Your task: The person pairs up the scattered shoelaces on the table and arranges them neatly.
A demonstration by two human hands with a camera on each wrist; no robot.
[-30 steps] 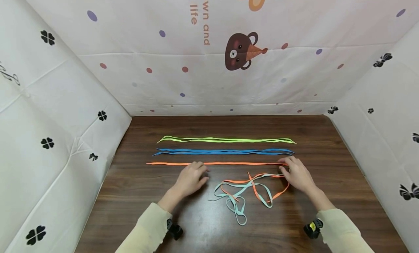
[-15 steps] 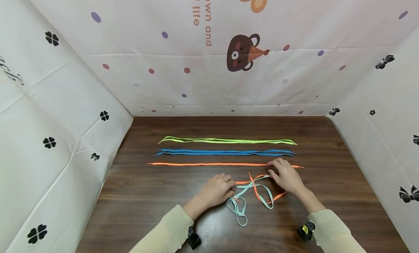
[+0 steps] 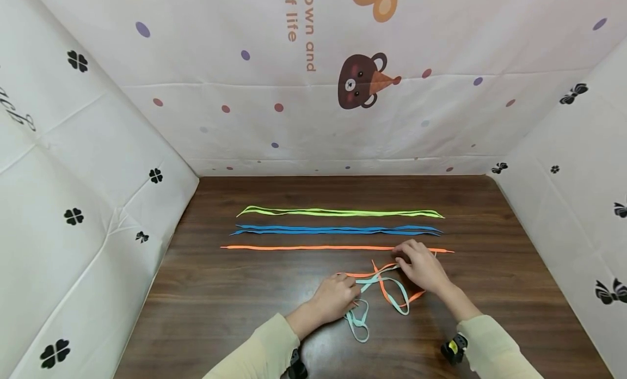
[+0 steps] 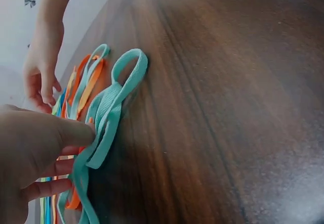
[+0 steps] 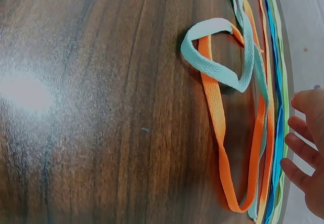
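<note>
A tangled pile of two flat shoelaces, one light teal [image 4: 106,110] and one orange [image 5: 215,107], lies on the wooden table in loops. My left hand [image 3: 333,298] is over the left side of this pile. In the left wrist view its thumb touches the laces and the other fingers are spread apart. Beyond the pile, a single orange shoelace [image 3: 313,248] is stretched out straight. Over its right part rests my right hand [image 3: 422,267], with loosely bent fingers and nothing held. Its fingertips partly hide that straight lace.
Farther back on the wooden table [image 3: 206,308], blue laces [image 3: 318,232] and yellow-green laces [image 3: 362,213] lie in parallel straight rows. White printed cloth walls [image 3: 313,123] stand at the back and both sides.
My left hand has moved right from the straight orange lace to the tangled pile. My right hand has slid left along the orange lace, uncovering its right end.
</note>
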